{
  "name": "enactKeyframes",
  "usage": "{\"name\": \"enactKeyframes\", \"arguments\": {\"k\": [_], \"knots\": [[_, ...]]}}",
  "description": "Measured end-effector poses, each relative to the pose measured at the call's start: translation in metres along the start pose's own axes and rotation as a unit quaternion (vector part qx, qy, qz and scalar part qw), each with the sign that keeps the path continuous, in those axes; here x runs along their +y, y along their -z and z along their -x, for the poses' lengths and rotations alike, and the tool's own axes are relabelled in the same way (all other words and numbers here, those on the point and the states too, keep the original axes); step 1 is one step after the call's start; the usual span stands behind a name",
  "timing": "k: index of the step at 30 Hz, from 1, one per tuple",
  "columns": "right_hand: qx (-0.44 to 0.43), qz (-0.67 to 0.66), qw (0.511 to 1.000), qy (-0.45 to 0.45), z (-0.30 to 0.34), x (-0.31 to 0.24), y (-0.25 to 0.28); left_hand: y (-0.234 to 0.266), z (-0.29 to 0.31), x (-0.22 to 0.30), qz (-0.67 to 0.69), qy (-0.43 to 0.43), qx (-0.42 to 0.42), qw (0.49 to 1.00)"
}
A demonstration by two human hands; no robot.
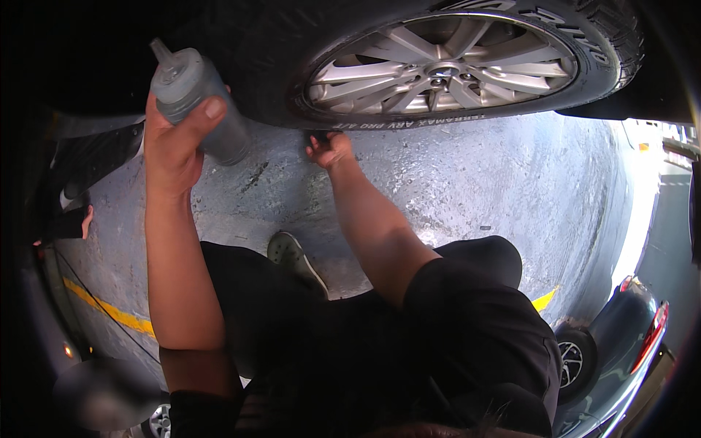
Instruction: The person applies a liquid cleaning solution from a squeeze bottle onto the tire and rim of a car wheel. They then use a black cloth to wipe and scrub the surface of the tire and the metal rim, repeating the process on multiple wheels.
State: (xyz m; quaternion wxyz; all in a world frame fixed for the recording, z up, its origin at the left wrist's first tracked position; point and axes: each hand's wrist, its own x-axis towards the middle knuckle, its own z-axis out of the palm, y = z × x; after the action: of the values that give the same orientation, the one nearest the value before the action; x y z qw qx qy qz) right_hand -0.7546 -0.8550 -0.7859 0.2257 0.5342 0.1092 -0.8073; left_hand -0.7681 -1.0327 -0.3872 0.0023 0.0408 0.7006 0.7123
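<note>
A grey translucent squeeze bottle (191, 84) with a spout on its cap is gripped in my left hand (175, 150). It is held tilted at the upper left, thumb across its side. Above and to the right is a car wheel with a silver multi-spoke rim (442, 71) and a black tyre (613, 55). Low by the tyre's lower left side, my right hand (334, 150) has its fingers curled around something dark, mostly lost in the shadow. Whether that hand touches the tyre I cannot tell.
A worn grey floor (467, 182) with yellow lines (109, 305) lies below. My shoe (296, 259) rests near the middle. Another person's hand (88, 221) shows at the left, near a dark cable (95, 299). A dark car (617, 350) stands at the lower right.
</note>
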Motion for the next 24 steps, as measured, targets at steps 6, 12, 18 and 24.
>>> {"name": "enactKeyframes", "arguments": {"k": [6, 12, 18, 24], "knots": [[-0.059, -0.104, 0.987, -0.107, 0.077, 0.074, -0.086, 0.027, 0.018, 0.027, 0.072, -0.098, -0.097, 0.988], [-0.199, -0.074, 0.967, -0.140, 0.195, 0.096, -0.137, 0.056, 0.051, 0.058, 0.146, -0.159, -0.248, 0.945], [-0.435, -0.106, 0.879, -0.163, 0.327, 0.068, -0.180, 0.043, 0.054, 0.081, 0.217, -0.175, -0.343, 0.897], [-0.627, -0.038, 0.776, -0.052, 0.436, -0.012, -0.188, 0.043, 0.044, 0.078, 0.262, -0.181, -0.369, 0.874]]}}
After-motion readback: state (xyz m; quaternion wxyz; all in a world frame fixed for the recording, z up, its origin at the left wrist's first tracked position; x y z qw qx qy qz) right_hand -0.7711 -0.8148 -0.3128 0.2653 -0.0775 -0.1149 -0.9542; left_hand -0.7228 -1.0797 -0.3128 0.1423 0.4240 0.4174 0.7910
